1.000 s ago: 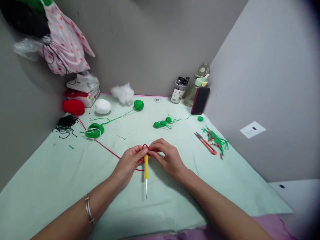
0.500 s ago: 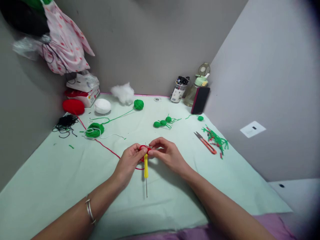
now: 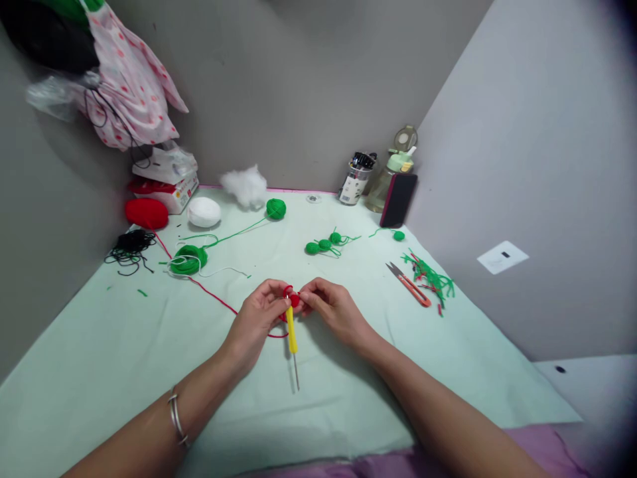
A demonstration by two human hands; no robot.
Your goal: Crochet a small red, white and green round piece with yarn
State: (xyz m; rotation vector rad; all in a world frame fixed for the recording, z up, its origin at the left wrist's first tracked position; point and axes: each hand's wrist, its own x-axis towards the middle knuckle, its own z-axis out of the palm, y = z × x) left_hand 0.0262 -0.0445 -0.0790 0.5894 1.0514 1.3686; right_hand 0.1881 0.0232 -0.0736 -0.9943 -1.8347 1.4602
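A small red crochet piece sits between my two hands, over the middle of the table. My left hand is closed, its thumb and fingers pinching a crochet hook with a yellow handle and the red yarn beside it. The hook's metal shaft points down toward me. My right hand is also closed, pinching the right side of the red piece. From my left hand, red yarn runs back to a red yarn ball at the far left. Fingers hide part of the stitches.
On the right lie orange thread snips and green yarn scraps. Small green crocheted balls rest behind my hands. Green yarn, black strands, white yarn and stuffing lie left; a phone leans at the back right.
My right hand has shifted slightly, its fingers now drawn closer together at the red piece. The hook's lower end has swung a little to the right.
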